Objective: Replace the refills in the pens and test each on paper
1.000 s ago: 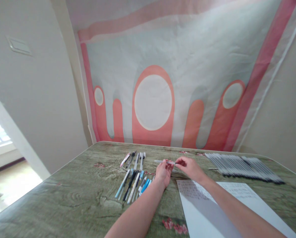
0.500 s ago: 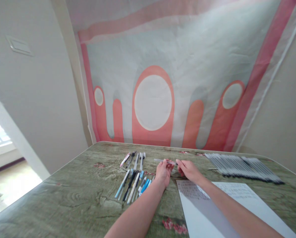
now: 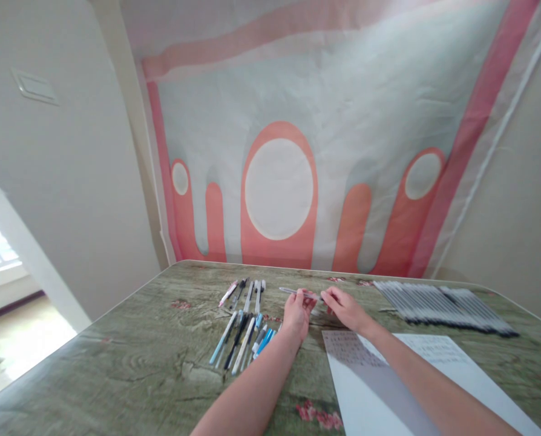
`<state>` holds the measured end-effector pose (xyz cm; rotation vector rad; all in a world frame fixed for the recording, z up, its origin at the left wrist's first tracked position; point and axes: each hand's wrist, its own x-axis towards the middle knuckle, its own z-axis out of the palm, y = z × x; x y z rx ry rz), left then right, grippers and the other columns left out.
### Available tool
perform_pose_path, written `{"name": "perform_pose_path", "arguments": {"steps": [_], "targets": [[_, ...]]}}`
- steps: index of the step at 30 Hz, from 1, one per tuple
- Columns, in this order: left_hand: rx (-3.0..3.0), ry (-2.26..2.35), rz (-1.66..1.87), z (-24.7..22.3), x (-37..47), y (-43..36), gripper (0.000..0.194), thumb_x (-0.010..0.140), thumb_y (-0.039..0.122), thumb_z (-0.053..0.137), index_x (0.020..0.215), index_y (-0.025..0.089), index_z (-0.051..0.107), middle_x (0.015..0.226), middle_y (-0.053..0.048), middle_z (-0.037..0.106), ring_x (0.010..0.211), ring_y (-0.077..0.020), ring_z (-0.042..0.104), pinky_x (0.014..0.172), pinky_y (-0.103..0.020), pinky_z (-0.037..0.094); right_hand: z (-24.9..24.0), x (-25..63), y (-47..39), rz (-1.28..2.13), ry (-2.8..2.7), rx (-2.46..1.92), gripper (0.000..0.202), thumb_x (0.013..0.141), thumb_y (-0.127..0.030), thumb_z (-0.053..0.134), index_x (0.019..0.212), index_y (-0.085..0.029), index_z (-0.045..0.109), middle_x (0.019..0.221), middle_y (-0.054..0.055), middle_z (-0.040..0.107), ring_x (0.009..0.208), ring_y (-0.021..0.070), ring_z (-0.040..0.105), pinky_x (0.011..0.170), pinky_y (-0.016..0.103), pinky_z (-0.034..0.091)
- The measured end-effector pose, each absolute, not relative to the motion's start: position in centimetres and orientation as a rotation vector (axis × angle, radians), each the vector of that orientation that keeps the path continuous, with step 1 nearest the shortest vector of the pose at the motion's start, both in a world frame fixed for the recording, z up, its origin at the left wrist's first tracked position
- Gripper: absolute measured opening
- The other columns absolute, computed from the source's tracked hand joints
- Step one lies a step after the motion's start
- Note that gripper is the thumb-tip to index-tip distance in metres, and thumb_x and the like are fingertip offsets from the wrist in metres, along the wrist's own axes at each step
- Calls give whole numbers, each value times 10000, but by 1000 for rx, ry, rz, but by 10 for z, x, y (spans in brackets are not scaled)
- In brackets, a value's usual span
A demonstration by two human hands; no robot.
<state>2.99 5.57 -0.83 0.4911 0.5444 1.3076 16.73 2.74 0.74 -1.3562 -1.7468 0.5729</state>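
My left hand (image 3: 298,316) is closed around the middle of a slim clear pen (image 3: 287,290), whose one end sticks out to the left. At the pen's other end, the fingers of my right hand (image 3: 343,307) are pinched together on it. Just which part they grip is too small to make out. Left of my hands lie several pens (image 3: 243,342) in white, blue and black, with a further row of pens (image 3: 249,295) behind them. Below my right forearm is a white sheet of paper (image 3: 356,387) with handwriting near its top.
A long row of slim clear pens or refills (image 3: 443,307) with dark ends lies at the back right of the wood-patterned table (image 3: 129,363). Behind the table hangs a grey and pink printed cloth (image 3: 334,121). A wall switch (image 3: 37,86) is at upper left.
Both hands stay nearly in place. The pen's free end has shifted slightly left and up, and the right fingers have moved very slightly.
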Motion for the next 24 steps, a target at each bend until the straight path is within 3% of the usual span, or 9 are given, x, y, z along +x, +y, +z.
{"name": "perform_pose_path", "arguments": {"steps": [3,7,10,15,20,24], "targets": [[499,549,1314,-7,29,55,95,833,195,506,774,123,524,695,-50,611,632,-109,601,702,-264,496,10,168,26,460,-1787,-1318,299,818,-473,434,755,-192,515,649,-2,585,607,138,520,585,249,385],[520,545,1296,-8,31,54,91,846,188,483,798,120,518,717,-58,615,651,-111,606,720,-270,494,9,169,27,433,-1806,-1395,416,860,-475,329,603,-193,496,553,0,554,551,139,504,573,259,366],[524,540,1311,-7,32,54,88,844,192,489,799,122,517,721,-57,615,658,-113,608,726,-274,495,8,170,28,579,-1724,-1398,470,864,-512,276,610,-187,502,546,0,560,517,138,512,537,254,371],[499,539,1327,-5,32,53,91,837,187,500,779,121,522,705,-52,613,652,-111,605,720,-267,498,10,168,27,487,-1764,-1328,350,821,-502,415,702,-190,518,600,-15,562,568,133,509,558,244,377],[491,532,1295,-5,32,52,96,833,197,508,776,122,528,712,-60,620,659,-119,609,723,-278,499,10,167,26,617,-1746,-1367,496,866,-517,267,576,-188,499,516,-2,541,515,137,509,541,255,382],[485,546,1325,-5,32,53,98,836,190,502,770,121,525,707,-56,615,657,-115,606,717,-268,497,11,168,26,623,-1729,-1326,403,831,-530,364,692,-186,520,573,-14,566,539,132,514,545,247,392]]}}
